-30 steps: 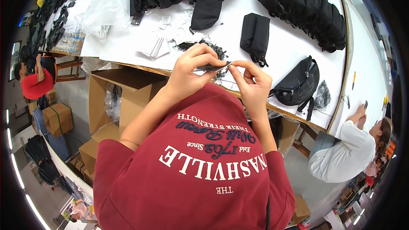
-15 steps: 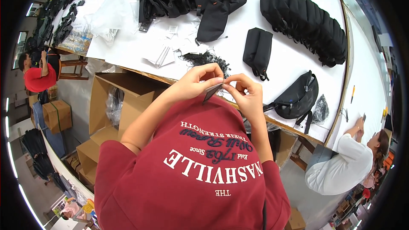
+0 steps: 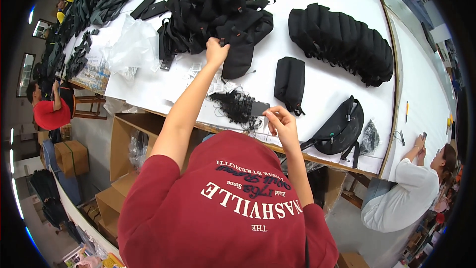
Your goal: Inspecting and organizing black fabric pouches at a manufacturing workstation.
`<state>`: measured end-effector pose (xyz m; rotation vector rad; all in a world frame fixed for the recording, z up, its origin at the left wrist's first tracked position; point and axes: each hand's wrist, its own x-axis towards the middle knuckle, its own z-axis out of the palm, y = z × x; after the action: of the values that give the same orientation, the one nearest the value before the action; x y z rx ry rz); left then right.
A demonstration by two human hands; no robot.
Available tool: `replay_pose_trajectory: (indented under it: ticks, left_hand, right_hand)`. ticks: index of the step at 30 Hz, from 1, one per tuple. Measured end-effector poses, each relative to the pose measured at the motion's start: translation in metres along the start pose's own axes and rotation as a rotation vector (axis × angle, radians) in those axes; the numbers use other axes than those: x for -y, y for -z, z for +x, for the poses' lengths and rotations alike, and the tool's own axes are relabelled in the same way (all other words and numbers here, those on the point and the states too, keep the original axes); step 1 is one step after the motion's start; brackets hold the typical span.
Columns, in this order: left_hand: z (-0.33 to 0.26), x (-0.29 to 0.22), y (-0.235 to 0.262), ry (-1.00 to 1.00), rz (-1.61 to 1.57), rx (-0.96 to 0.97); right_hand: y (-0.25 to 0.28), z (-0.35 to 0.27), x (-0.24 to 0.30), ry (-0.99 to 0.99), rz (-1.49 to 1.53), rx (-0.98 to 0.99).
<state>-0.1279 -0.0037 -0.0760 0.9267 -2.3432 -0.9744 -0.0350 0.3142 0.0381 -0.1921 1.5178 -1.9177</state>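
My left hand (image 3: 217, 52) reaches out to a heap of black fabric bags (image 3: 196, 25). Its fingers are closed at the top edge of a black pouch (image 3: 239, 59) that hangs out at the front of the heap; part of the grip is hidden. Near the table's front edge, my right hand (image 3: 281, 125) pinches a dark rectangular hang tag (image 3: 259, 108) by one corner. Below and beside that tag lies a tangle of thin black strings (image 3: 233, 106), apparently with more tags. Small white slips (image 3: 218, 87) lie just behind the tangle.
A single black pouch (image 3: 289, 83) and a black waist bag (image 3: 340, 128) lie to the right. Behind them stands a long row of black pouches (image 3: 342, 44). Clear plastic bags (image 3: 133, 47) are at left, a carton (image 3: 124, 139) below the table edge. A co-worker (image 3: 401, 198) sits at right.
My left hand has let go of the tag and stretched forward to the bag heap. My right hand keeps the tag, now lower and farther from the left hand.
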Motion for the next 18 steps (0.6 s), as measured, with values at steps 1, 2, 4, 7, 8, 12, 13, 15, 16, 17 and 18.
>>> replay_pose_trajectory:
  ticks: [1,2,4,7,8,12,13,15,16,17,18]
  left_hand:
    - [0.009,0.009,-0.002,0.107,0.147,-0.037]
    - [0.012,0.008,0.0,0.157,0.071,0.088]
    - [0.014,0.011,0.005,0.131,-0.008,0.173]
    - [0.007,0.02,0.009,-0.223,-0.062,-0.157]
    - [0.002,0.001,0.017,-0.232,-0.071,-0.143]
    - [-0.033,-0.057,0.062,-0.227,-0.339,0.197]
    - [-0.047,-0.068,0.073,-0.163,-0.545,0.471]
    - [-0.079,-0.082,0.091,-0.1,-0.575,0.627]
    - [-0.094,-0.093,0.102,0.022,-0.589,0.71]
    - [-0.107,-0.099,0.112,0.146,-0.603,0.787]
    - [-0.118,-0.094,0.115,0.183,-0.65,0.828]
  right_hand:
    - [0.005,-0.001,-0.003,-0.018,0.012,-0.006]
    - [0.008,-0.002,-0.004,-0.021,0.026,-0.033]
    - [0.011,-0.005,-0.007,-0.036,0.049,-0.061]
    - [0.011,-0.005,-0.006,-0.027,0.041,-0.06]
    - [0.01,-0.003,-0.008,-0.024,0.08,-0.083]
    - [0.0,0.002,-0.007,-0.024,-0.109,-0.126]
    - [-0.005,0.006,-0.01,0.063,-0.269,-0.211]
    - [-0.019,0.013,0.002,0.13,-0.524,-0.281]
    - [-0.026,0.016,0.007,0.216,-0.614,-0.325]
    - [-0.029,0.021,0.005,0.267,-0.648,-0.348]
    - [-0.032,0.024,0.006,0.288,-0.691,-0.357]
